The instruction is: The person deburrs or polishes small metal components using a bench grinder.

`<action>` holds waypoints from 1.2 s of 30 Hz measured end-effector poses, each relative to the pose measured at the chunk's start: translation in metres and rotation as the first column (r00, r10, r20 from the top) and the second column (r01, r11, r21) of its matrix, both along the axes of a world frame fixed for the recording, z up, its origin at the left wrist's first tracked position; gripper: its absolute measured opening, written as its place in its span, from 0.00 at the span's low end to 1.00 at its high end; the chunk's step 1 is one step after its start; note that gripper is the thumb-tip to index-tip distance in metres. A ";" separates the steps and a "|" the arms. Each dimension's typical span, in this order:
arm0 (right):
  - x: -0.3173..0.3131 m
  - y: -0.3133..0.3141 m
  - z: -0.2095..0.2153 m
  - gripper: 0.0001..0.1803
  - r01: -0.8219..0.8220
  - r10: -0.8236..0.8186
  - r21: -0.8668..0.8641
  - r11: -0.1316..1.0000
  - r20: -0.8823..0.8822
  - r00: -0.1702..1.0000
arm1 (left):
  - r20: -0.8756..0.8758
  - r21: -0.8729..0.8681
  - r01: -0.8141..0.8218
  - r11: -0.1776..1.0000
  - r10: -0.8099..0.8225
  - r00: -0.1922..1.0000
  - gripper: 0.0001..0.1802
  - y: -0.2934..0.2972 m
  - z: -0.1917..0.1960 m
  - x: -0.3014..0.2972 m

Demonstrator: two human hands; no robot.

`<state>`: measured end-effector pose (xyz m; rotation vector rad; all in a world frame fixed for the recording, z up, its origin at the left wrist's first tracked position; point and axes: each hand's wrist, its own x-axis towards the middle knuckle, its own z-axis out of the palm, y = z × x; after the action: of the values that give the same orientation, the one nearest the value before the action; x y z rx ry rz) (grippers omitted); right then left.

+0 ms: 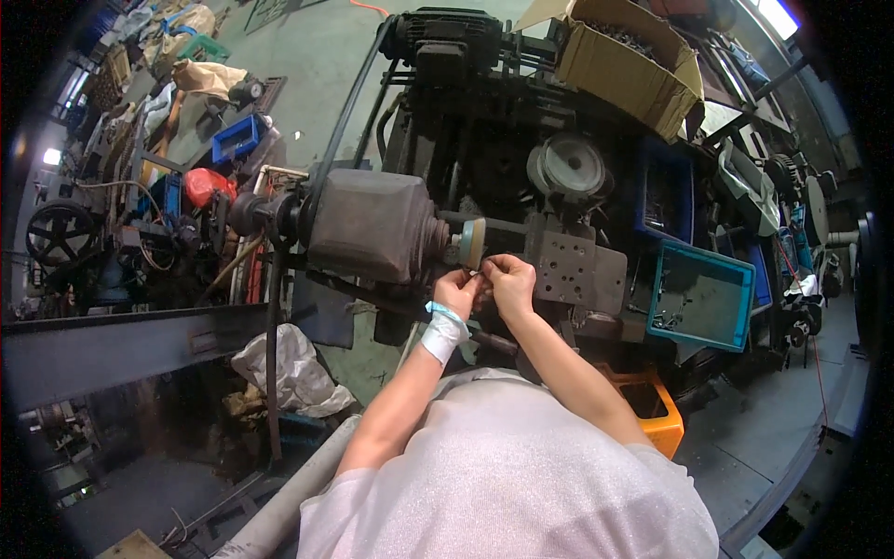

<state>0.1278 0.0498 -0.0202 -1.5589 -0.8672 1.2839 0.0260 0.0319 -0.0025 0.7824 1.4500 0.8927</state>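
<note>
The big dark machine (484, 140) fills the bench in front of you, with its grey motor housing (372, 224) at left and a black belt (340, 130) running up from it. A cardboard box (633, 65) sits on top at the back, and a teal tray (698, 293) stands to your right beside an orange crate (656, 410) lower down. A drilled metal plate (577, 265) is fixed just right of the small grinding wheel (472, 244). Your left hand (456, 291), its wrist wrapped in a white band, and your right hand (510, 279) meet just below that wheel, both pinching a tiny metal piece (477, 274) between the fingertips, too small to make out.
</note>
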 end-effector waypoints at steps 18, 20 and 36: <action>0.011 -0.016 0.014 0.07 -0.065 0.063 -0.001 0.998 -0.173 0.983 | 0.542 -0.132 0.060 0.989 0.021 0.840 0.06 -0.013 -0.010 -0.015; 0.011 -0.013 0.012 0.07 -0.062 0.060 -0.005 0.998 -0.157 0.986 | 0.513 -0.128 0.050 0.990 0.024 0.858 0.06 -0.010 -0.009 -0.013; 0.000 0.004 -0.010 0.05 0.017 -0.022 -0.047 0.999 -0.106 0.994 | 0.297 -0.090 -0.095 0.991 0.117 0.948 0.06 0.000 -0.023 -0.005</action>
<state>0.1280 0.0538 -0.0298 -1.5162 -0.7582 1.3682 0.0210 0.0318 -0.0254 0.4901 1.2544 0.9879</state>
